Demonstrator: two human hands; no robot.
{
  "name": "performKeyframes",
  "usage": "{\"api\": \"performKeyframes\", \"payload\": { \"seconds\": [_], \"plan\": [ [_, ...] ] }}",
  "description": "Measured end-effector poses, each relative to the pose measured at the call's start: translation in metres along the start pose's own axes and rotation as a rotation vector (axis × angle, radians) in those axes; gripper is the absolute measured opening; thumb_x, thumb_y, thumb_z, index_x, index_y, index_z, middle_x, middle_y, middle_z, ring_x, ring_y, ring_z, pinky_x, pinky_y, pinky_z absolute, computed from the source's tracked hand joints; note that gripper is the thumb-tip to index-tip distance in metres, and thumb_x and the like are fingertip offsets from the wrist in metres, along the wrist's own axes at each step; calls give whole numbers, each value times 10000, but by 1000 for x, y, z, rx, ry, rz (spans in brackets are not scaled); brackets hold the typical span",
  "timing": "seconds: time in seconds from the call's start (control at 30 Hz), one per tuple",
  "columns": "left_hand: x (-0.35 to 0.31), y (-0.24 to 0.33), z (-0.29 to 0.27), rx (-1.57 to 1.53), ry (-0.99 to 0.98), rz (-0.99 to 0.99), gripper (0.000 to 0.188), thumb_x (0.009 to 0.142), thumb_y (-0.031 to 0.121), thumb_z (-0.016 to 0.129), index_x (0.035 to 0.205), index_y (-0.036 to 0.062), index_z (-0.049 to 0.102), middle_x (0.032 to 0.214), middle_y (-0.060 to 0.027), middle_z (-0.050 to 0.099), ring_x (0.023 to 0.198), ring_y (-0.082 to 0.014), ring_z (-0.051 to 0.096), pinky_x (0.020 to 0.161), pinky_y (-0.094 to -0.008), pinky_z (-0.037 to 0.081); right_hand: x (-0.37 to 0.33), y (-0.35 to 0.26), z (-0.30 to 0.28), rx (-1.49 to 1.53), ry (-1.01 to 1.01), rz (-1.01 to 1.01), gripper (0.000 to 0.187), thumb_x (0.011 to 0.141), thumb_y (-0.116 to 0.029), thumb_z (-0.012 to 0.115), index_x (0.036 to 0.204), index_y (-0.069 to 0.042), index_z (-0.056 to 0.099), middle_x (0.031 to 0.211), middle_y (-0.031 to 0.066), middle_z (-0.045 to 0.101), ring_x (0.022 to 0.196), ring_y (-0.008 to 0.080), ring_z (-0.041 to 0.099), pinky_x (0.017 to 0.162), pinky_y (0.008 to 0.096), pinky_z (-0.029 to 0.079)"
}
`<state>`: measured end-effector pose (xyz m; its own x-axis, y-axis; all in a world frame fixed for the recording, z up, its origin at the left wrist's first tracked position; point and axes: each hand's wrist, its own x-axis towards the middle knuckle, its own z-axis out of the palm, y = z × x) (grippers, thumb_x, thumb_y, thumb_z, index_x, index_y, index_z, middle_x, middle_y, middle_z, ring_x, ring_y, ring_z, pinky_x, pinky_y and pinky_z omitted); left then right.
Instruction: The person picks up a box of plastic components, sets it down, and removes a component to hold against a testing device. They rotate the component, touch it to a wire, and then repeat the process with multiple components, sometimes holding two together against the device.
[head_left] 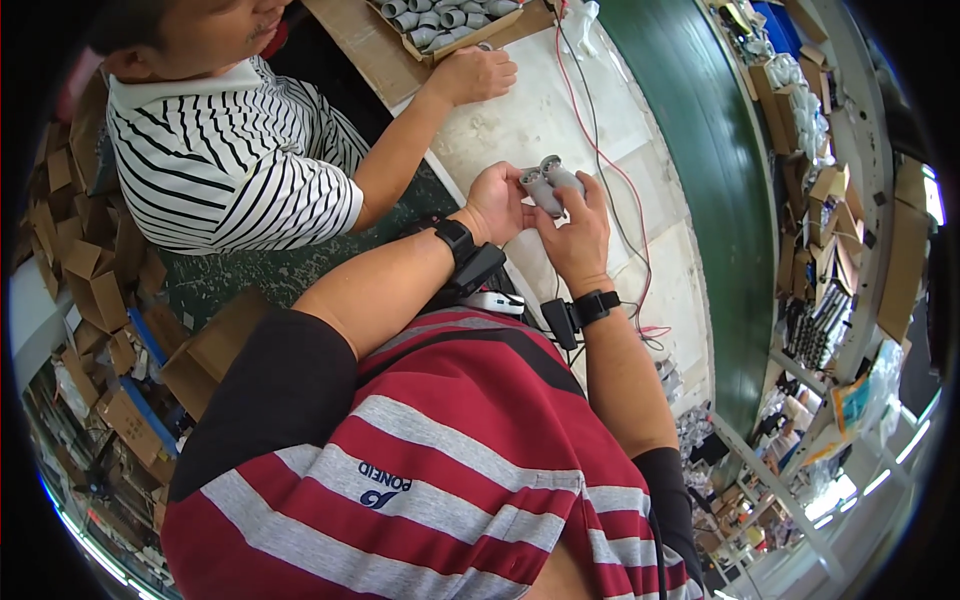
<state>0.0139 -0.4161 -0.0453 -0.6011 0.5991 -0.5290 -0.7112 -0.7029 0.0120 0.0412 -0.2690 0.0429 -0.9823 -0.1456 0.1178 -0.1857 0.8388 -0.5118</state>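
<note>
Over the white work surface (632,181), two grey elbow-shaped fittings (543,194) sit side by side between my hands, their round open ends pointing away from me. My left hand (496,206) is closed around the left fitting, with its fingers partly behind it. The second grey fitting (566,181) is gripped by my right hand (580,238), whose thumb and fingers bend around its near end. Both wrists wear black straps with small dark boxes.
A carton (447,33) of similar grey fittings stands at the far edge. A co-worker's hand (482,75) rests on the table at left. Red and black wires (628,180) run along the right side. Beyond lies a green belt (690,150), then shelves with cardboard boxes (800,110).
</note>
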Motion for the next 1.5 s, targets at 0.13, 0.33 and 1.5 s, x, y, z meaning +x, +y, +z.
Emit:
{"api": "performKeyframes", "payload": {
  "seconds": [0.13, 0.33, 1.5],
  "plan": [
    [-2, 2, -4, 19, 40, -13, 365, 960, 283, 412, 1138, 75, 654, 1108, -90, 713, 940, -310, 703, 865, -441, 565, -2, -3, 2, -7, 6, -20, 332, 757, -148, 818, 1056, -71, 698, 1338, 232, 590, 1124, 406, 640, 900, 443, 564],
    [7, 0, -19, 45, 89, 10, 374, 934, 323, 437, 1128, 64, 625, 1124, -126, 659, 883, -409, 687, 814, -482, 569, -4, -9, 4, 4, -1, -38, 335, 756, -150, 821, 1055, -70, 694, 1336, 237, 591, 1115, 410, 642, 902, 443, 562],
    [7, 2, -6, 189, 212, -69, 289, 948, 342, 535, 1090, 103, 616, 989, -86, 655, 812, -289, 676, 697, -456, 592, -13, -8, 11, -52, -24, -120, 306, 746, -125, 805, 1024, -61, 695, 1339, 260, 592, 1115, 430, 637, 924, 453, 550]
  ]
}}
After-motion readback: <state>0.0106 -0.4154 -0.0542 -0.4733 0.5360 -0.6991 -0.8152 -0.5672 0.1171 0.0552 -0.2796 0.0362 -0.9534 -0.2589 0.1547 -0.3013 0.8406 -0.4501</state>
